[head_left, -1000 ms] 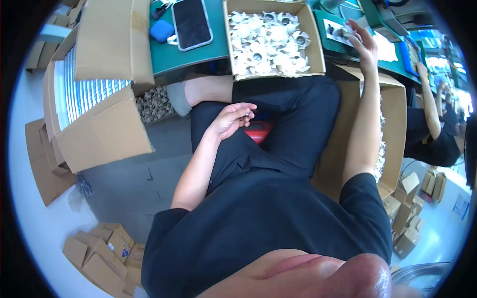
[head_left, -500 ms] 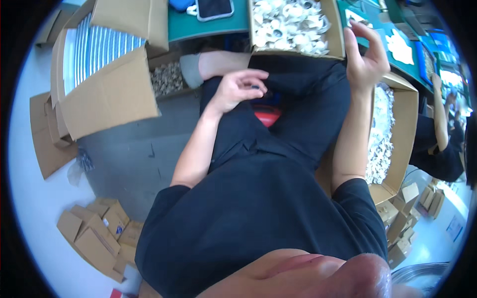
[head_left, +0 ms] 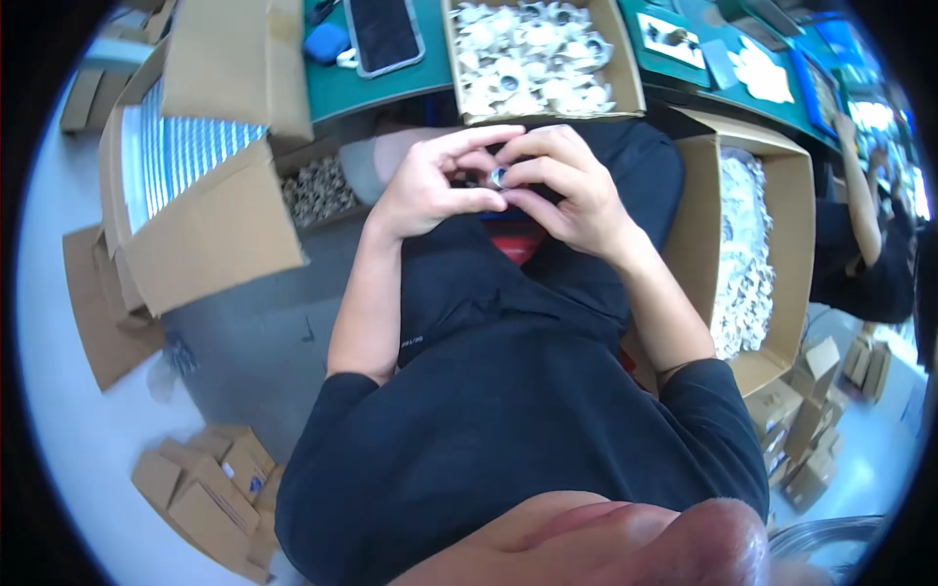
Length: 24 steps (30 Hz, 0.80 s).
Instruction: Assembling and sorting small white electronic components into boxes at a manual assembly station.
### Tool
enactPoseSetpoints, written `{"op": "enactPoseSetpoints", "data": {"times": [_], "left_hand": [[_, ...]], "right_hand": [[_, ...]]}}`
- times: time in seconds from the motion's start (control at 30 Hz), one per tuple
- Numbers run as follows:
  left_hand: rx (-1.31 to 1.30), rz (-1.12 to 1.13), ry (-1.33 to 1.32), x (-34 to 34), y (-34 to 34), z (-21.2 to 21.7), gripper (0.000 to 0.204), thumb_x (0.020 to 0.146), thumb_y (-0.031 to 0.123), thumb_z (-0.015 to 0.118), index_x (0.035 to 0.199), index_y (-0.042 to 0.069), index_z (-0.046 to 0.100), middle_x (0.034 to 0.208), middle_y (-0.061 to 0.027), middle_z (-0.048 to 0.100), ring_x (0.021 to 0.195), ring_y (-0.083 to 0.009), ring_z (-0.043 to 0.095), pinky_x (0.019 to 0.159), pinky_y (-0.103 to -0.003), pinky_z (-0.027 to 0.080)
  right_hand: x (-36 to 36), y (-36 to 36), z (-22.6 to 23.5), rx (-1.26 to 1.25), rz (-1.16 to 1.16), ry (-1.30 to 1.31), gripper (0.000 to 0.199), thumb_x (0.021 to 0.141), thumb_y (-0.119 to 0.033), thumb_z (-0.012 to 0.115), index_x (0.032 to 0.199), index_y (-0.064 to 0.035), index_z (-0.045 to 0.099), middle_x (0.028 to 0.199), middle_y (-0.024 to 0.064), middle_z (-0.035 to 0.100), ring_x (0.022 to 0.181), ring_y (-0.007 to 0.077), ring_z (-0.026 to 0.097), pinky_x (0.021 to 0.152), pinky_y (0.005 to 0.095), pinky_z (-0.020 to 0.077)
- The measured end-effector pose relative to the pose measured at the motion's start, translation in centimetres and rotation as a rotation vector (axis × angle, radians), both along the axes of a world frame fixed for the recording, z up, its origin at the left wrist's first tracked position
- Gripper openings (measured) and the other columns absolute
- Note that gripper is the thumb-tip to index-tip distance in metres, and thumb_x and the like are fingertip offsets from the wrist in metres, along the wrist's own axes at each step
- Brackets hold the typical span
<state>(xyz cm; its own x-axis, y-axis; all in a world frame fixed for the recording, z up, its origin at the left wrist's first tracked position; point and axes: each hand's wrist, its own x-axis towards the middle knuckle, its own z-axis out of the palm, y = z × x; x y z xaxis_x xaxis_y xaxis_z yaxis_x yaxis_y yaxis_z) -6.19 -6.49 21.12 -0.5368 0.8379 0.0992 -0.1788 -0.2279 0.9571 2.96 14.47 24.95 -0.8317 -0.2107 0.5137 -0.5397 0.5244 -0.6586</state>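
Note:
My two hands meet over my lap, just below a cardboard box [head_left: 625, 100] of small white plastic parts [head_left: 532, 63]. Between the fingertips sits a small ring-shaped piece [head_left: 499, 177], pale with a dark centre. My right hand [head_left: 576, 195] pinches it with thumb and fingers. My left hand [head_left: 422, 188] is curled around from the other side, its thumb and fingertips touching the right fingers. What lies inside the left fingers is mostly hidden by them.
At left stands an open carton [head_left: 220, 210] of stacked striped sheets, beside a box of small metallic-looking parts [head_left: 318, 190]. A phone [head_left: 384, 34] lies on the green table [head_left: 327, 86]. At right is a carton [head_left: 789, 234] of bagged white parts. Another person's arm [head_left: 860, 200] shows far right.
My right hand has come down and left from beside the parts box to meet my left hand, now with the small ring-shaped piece in its fingers. The view has shifted slightly.

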Motion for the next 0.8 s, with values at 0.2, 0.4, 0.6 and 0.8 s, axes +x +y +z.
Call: {"op": "enactPoseSetpoints", "data": {"times": [0.2,0.4,0.6,0.8], "left_hand": [[0.117,-0.064,-0.218,0.7,-0.1,2.6,0.091,0.084,0.053,0.081,0.143,-0.008,0.049,0.119,-0.0164,0.070,0.100,-0.0169,0.069,0.090,-0.029,0.054],[1.131,-0.498,-0.252,5.0,6.2,13.5,0.154,0.044,0.084,0.082,0.150,-0.016,0.031,0.141,-0.0309,0.054,0.123,-0.0360,0.061,0.102,-0.039,0.050],[1.105,-0.456,-0.169,8.5,7.6,13.0,0.154,0.044,0.083,0.082,0.150,-0.016,0.030,0.142,-0.0311,0.053,0.124,-0.0363,0.061,0.103,-0.039,0.050],[1.030,-0.515,-0.097,6.1,6.6,11.7,0.154,0.044,0.082,0.083,0.151,-0.016,0.029,0.143,-0.0313,0.052,0.124,-0.0368,0.061,0.104,-0.040,0.050]], "right_hand": [[-0.8,9.1,1.0,-0.444,-0.461,0.065,0.021,0.085,0.002,0.079,0.103,0.0007,0.070,0.103,0.0112,0.074,0.091,0.0156,0.070,0.084,0.0281,0.0553],[-5.6,21.0,0.5,-0.007,-0.824,-0.039,0.037,0.087,-0.014,0.082,0.119,0.0005,0.072,0.103,0.0109,0.077,0.092,0.0136,0.071,0.085,0.0247,0.0537],[-8.2,23.7,-0.8,0.276,-0.874,-0.105,0.039,0.087,-0.039,0.078,0.111,-0.0087,0.078,0.096,0.0093,0.078,0.089,0.0178,0.073,0.084,0.0295,0.0534],[-9.0,23.7,-0.2,0.196,-0.836,-0.309,0.039,0.088,-0.036,0.078,0.116,-0.0099,0.078,0.100,0.0095,0.077,0.095,0.0158,0.071,0.086,0.0271,0.0516]]}}
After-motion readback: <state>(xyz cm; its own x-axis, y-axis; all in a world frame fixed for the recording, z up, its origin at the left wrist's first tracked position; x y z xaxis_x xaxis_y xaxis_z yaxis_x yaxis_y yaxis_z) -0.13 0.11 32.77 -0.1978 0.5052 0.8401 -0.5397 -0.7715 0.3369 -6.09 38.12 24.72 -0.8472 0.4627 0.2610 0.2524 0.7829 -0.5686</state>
